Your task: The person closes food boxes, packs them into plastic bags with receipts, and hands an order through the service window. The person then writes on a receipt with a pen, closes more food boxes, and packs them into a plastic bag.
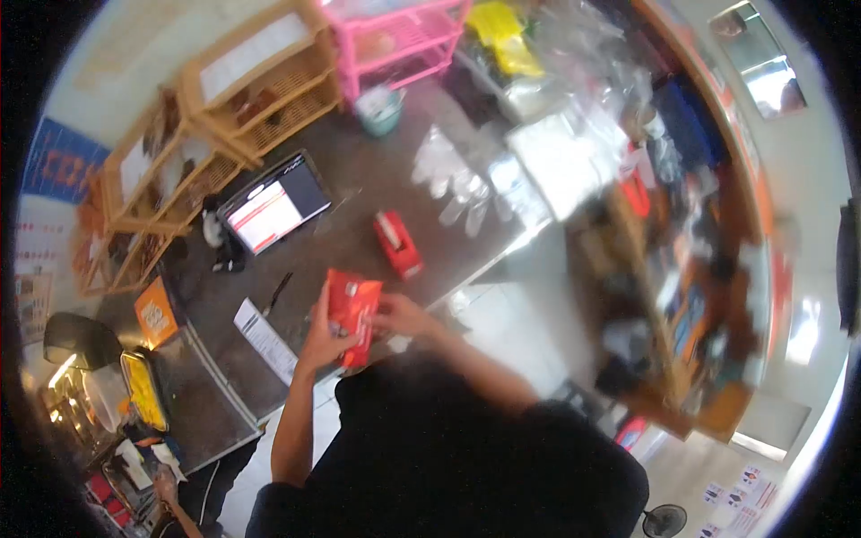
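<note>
A red printed box (352,314), possibly a folded food carton, is held in front of my chest, over the near edge of the dark counter. My left hand (323,342) grips its left side, with the thumb across the front. Bent fingers of my right hand (402,316) press on its right side; their tips are partly hidden and blurred. Just beyond the box lies a red tape dispenser (397,244). A printed paper slip (265,341) and a thin dark pen-like stick (279,292) lie to the left of my left hand.
A lit tablet (278,204) stands on the counter (359,175), with clear plastic gloves (450,175) to its right. Wooden racks (260,81) and a pink shelf (399,45) line the back. Another person's hand (166,484) shows at lower left.
</note>
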`<state>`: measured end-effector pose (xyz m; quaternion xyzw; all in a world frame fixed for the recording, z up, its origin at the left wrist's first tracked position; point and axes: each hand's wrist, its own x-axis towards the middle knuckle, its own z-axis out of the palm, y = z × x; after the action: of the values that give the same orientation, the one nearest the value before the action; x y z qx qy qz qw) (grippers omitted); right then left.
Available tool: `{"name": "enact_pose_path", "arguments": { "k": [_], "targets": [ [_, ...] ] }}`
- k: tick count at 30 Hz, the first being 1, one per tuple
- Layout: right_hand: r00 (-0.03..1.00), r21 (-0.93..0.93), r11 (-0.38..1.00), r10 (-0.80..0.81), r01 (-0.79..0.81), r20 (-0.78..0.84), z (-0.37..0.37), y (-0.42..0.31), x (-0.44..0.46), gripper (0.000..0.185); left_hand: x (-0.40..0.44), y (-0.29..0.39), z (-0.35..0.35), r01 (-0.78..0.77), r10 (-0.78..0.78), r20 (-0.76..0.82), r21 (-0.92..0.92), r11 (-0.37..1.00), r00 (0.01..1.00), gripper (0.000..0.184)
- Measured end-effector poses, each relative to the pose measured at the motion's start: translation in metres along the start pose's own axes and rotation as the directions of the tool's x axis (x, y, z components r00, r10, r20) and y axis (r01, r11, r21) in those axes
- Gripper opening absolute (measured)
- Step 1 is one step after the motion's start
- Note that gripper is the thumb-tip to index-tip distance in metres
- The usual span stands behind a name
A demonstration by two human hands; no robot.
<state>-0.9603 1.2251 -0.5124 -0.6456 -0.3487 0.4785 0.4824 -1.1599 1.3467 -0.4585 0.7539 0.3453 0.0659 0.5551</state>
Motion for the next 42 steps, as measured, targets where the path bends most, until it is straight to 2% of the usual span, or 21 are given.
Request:
{"name": "enact_pose_path", "arguments": {
  "k": [2, 3, 4, 5, 6, 7, 8, 9, 11, 14, 18, 20, 22, 24, 27, 30, 33, 34, 36, 40, 42],
  "targets": [
    [0.975, -0.279, 0.948, -0.097, 0.151, 0.200, -0.082, -0.013, 0.001, 0.019, 0.013, 0.016, 0.010, 0.019, 0.017, -0.132, 0.268, 0.963, 0.991, 0.115],
    [0.999, -0.387, 0.922, 0.042, -0.030, 0.022, -0.139, -0.024, 0.011, 0.015, 0.023, 0.024, 0.017, 0.048, 0.069, -0.231, 0.462, 0.885, 0.971, 0.115],
    [0.983, -0.567, 0.821, -0.150, 0.066, -0.103, -0.210, -0.004, 0.031, 0.014, 0.029, 0.012, 0.027, 0.038, 0.077, -0.226, 0.464, 0.885, 0.971, 0.115],
    [0.917, -0.607, 0.773, -0.087, -0.184, -0.389, -0.287, 0.021, 0.054, 0.017, 0.032, -0.014, 0.036, 0.157, 0.000, -0.249, 0.609, 0.777, 0.968, 0.114],
    [0.744, -0.798, 0.593, -0.484, -0.108, -0.461, -0.382, 0.076, 0.075, 0.021, 0.036, -0.029, 0.042, 0.266, -0.074, -0.285, 0.729, 0.630, 0.956, 0.114],
    [0.606, -0.696, 0.717, -0.532, -0.049, -0.591, -0.456, 0.061, 0.079, 0.025, 0.041, -0.021, 0.040, 0.263, -0.076, -0.279, 0.730, 0.630, 0.957, 0.114],
    [0.456, -0.798, 0.562, -0.664, -0.217, -0.592, -0.522, 0.048, 0.090, 0.026, 0.045, -0.001, 0.036, 0.267, -0.110, -0.260, 0.701, 0.662, 0.959, 0.112],
    [0.452, -0.760, 0.596, -0.621, -0.257, -0.640, -0.567, 0.030, 0.093, 0.036, 0.048, 0.014, 0.033, 0.274, -0.145, -0.243, 0.669, 0.691, 0.959, 0.110],
    [0.717, -0.847, 0.386, -0.464, -0.365, -0.520, -0.631, 0.020, 0.096, 0.073, 0.046, 0.024, 0.026, 0.265, -0.150, -0.231, 0.637, 0.724, 0.961, 0.103],
    [0.912, -0.897, 0.350, -0.205, -0.270, -0.355, -0.661, 0.027, 0.118, 0.051, 0.046, 0.043, 0.030, 0.321, -0.151, -0.342, 0.522, 0.790, 0.927, 0.088],
    [0.772, -0.702, 0.603, -0.212, -0.379, -0.599, -0.636, 0.016, 0.129, 0.034, 0.079, 0.096, 0.044, 0.301, 0.015, -0.557, 0.470, 0.830, 0.830, 0.071],
    [0.756, -0.865, 0.419, -0.462, -0.275, -0.464, -0.629, 0.039, 0.122, 0.027, 0.107, 0.105, 0.066, 0.219, 0.077, -0.523, 0.481, 0.849, 0.849, 0.064],
    [0.744, -0.874, 0.337, -0.467, -0.350, -0.478, -0.640, 0.038, 0.132, 0.024, 0.154, 0.156, 0.086, 0.090, 0.087, -0.440, 0.364, 0.927, 0.894, 0.056],
    [0.617, -0.751, 0.616, -0.500, -0.239, -0.607, -0.598, -0.036, 0.119, 0.022, 0.194, 0.212, 0.105, -0.069, 0.156, -0.303, 0.280, 0.958, 0.940, 0.044],
    [0.795, -0.513, 0.855, -0.260, -0.074, -0.548, -0.510, -0.124, 0.103, 0.021, 0.244, 0.237, 0.150, -0.239, 0.218, -0.159, -0.129, 0.962, 0.963, 0.029],
    [0.971, -0.500, 0.865, -0.097, -0.027, -0.219, -0.419, -0.191, 0.075, 0.020, 0.286, 0.241, 0.185, -0.256, 0.219, -0.158, -0.275, 0.927, 0.963, 0.055],
    [0.983, -0.577, 0.811, -0.170, 0.099, -0.070, -0.350, -0.180, 0.075, 0.015, 0.274, 0.255, 0.145, -0.035, 0.108, 0.138, -0.446, 0.894, 0.985, 0.042],
    [0.913, -0.455, 0.821, -0.405, 0.345, -0.040, -0.317, -0.182, 0.078, 0.017, 0.254, 0.253, 0.133, -0.068, 0.065, -0.021, -0.375, 0.924, 0.998, 0.034],
    [0.942, -0.284, 0.900, -0.333, 0.331, 0.043, -0.272, -0.185, 0.071, 0.019, 0.222, 0.215, 0.133, -0.161, 0.012, -0.204, -0.732, 0.662, 0.979, 0.023],
    [0.840, -0.365, 0.757, -0.486, 0.542, 0.241, -0.185, -0.180, 0.069, 0.018, 0.116, 0.204, 0.082, -0.231, 0.050, -0.487, -0.318, 0.919, 0.872, 0.024],
    [0.723, -0.331, 0.647, -0.561, 0.687, 0.403, -0.131, -0.193, 0.051, 0.021, 0.073, 0.177, 0.067, -0.131, -0.086, -0.591, -0.315, 0.940, 0.802, 0.026]
  ]
}}
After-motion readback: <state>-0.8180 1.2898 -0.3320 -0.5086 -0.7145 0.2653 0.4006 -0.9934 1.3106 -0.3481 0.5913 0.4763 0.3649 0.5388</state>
